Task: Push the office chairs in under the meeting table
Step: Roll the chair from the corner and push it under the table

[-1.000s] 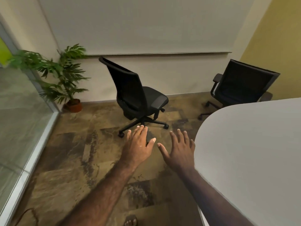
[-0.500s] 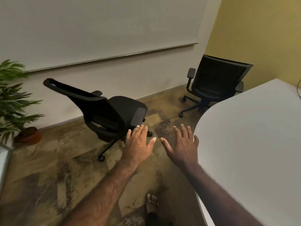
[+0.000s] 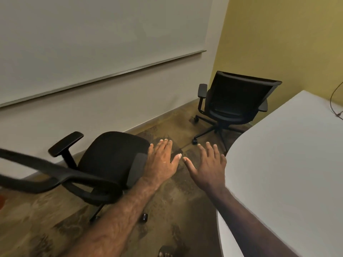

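A black office chair (image 3: 111,160) stands close at my left, its backrest sweeping off the left edge and its seat turned toward the wall. A second black office chair (image 3: 235,101) stands farther off near the corner, its backrest toward me, apart from the table. The white meeting table (image 3: 289,173) fills the right side. My left hand (image 3: 161,164) is held out flat with fingers apart, beside the near chair's right armrest; touching or not, I cannot tell. My right hand (image 3: 207,167) is spread open next to the table's curved edge, holding nothing.
A whiteboard (image 3: 92,38) covers the far wall and a yellow wall (image 3: 287,43) closes the right corner. A thin cable (image 3: 334,101) hangs onto the table's far end. Patterned brown carpet runs between the chairs. My foot (image 3: 165,253) shows at the bottom.
The view has swung right and moved forward: the plant and glass wall have left the frame, and the near chair now sits much closer at my left. Both hands stay spread out in front.
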### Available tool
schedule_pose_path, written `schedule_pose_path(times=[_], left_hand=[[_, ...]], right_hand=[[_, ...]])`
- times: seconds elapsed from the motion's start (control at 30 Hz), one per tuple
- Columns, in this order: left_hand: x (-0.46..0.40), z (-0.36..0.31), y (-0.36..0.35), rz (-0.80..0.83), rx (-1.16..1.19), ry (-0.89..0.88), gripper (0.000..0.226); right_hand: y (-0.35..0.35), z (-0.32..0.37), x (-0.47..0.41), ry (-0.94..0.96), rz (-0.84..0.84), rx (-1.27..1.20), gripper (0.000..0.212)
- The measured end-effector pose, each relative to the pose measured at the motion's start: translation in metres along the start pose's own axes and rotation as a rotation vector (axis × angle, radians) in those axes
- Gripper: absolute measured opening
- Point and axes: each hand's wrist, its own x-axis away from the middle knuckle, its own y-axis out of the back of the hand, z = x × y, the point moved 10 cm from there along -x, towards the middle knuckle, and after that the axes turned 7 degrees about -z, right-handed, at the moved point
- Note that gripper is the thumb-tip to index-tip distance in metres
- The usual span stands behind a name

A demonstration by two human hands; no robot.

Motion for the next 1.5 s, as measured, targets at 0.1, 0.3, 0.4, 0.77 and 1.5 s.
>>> schedule_pose_path(times=[0.1, 0.3, 0.4, 0.77, 1.5], left_hand=[[-0.046, -0.01, -0.011, 0.002, 0.017, -0.036, 0.07], [-0.14, -0.029, -0.025, -0.016, 0.026, -0.114, 0.07], [-0.188, -0.036, -0.039, -0.021, 0.029, -0.146, 0.07], [-0.386, -0.046, -0.119, 0.055, 0.111, -0.233, 0.072], [-0.633, -0.192, -0.246, 0.235, 0.234, -0.467, 0.094]], right_hand=[[0.0, -0.009, -0.037, -0.029, 0.0, 0.023, 0.098], [0.002, -0.023, -0.119, -0.066, -0.054, 0.049, 0.106], [-0.006, -0.033, -0.16, -0.096, -0.077, 0.064, 0.106], [-0.05, -0.085, -0.324, -0.27, -0.103, 0.126, 0.103], [-0.031, -0.269, -0.575, -0.475, -0.233, 0.213, 0.096]])
